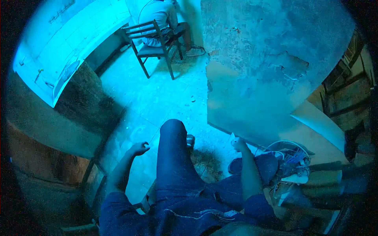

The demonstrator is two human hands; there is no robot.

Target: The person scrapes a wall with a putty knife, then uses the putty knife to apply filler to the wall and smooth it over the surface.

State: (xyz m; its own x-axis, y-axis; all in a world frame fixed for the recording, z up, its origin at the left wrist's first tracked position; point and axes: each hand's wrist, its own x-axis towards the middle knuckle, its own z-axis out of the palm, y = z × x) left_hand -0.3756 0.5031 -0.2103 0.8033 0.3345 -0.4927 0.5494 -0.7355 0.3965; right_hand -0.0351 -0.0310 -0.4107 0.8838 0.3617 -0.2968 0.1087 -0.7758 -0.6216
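Note:
My left hand (139, 148) is over the floor, left of my raised knee, with its fingers curled together. Whether something small is between those fingers I cannot make out. On the other side, my right hand (239, 144) is closed around a small pale object (232, 137) that sticks up past the fingertips. Its kind is too small and dim to tell. My dark trousers (173, 157) fill the space between the two hands. A thin pale cord (189, 215) lies across my lap.
Near my right knee stands a round container (289, 142) with jumbled items in it. A person (157, 15) sits on a dark chair (151, 50) farther off. A wall with peeling paint (267, 70) rises at the right; a pale-topped ledge (78, 43) runs along the left.

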